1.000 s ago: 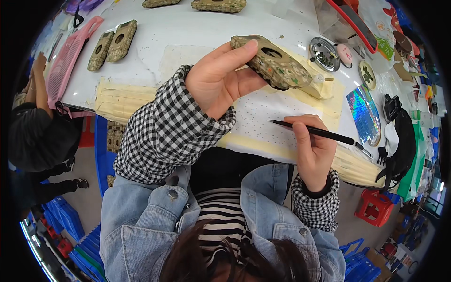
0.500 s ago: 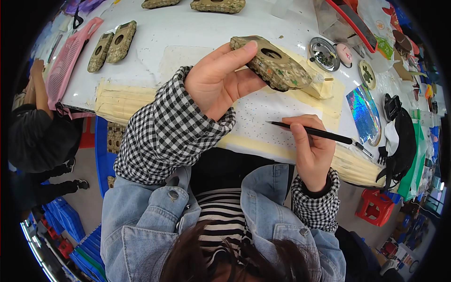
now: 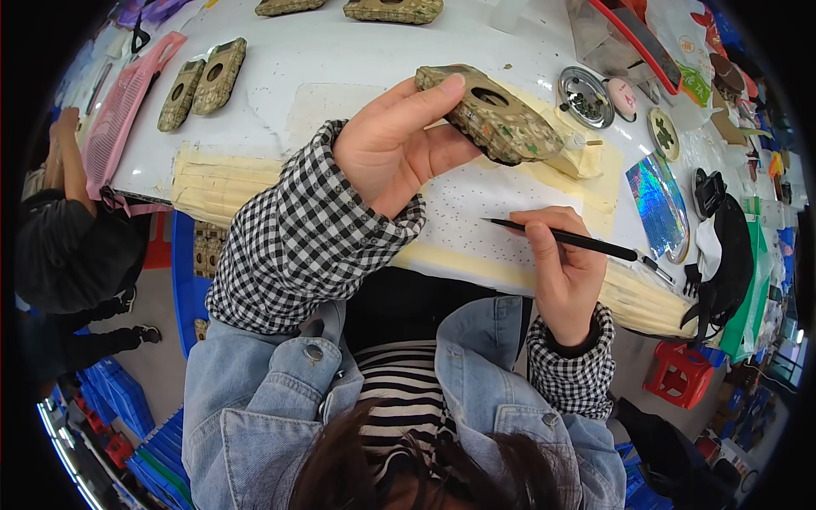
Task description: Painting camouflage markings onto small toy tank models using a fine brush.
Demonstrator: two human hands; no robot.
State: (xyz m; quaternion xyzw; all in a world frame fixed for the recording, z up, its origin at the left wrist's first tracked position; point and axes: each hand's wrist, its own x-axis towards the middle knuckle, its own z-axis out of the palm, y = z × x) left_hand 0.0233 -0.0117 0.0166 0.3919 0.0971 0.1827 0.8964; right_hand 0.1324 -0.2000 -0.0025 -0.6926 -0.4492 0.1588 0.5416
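My left hand (image 3: 395,140) is closed around one end of a camouflage-patterned toy tank hull (image 3: 501,110). The hull is tilted above the table, and a round hole shows in its top. Thumb and fingers of my right hand (image 3: 565,268) pinch a slim black pen-like tool (image 3: 586,242), its fine pale tip pointing left. Below that tip lies a white sheet (image 3: 459,208) sprinkled with many tiny dark specks. The tool's tip is apart from the hull; whether it touches the sheet I cannot tell.
Two more camouflage hulls (image 3: 219,75) lie at the far left, others along the back edge. On the right are a round metal dish (image 3: 585,98) of dark bits, a small bottle (image 3: 576,141), a shiny holographic sheet (image 3: 657,204) and a black bag (image 3: 729,251). Another person (image 3: 81,242) is at the left.
My hands, the hull and the tool look almost unmoved. A dark shape on the floor side at the lower right has shifted, uncovering something blue.
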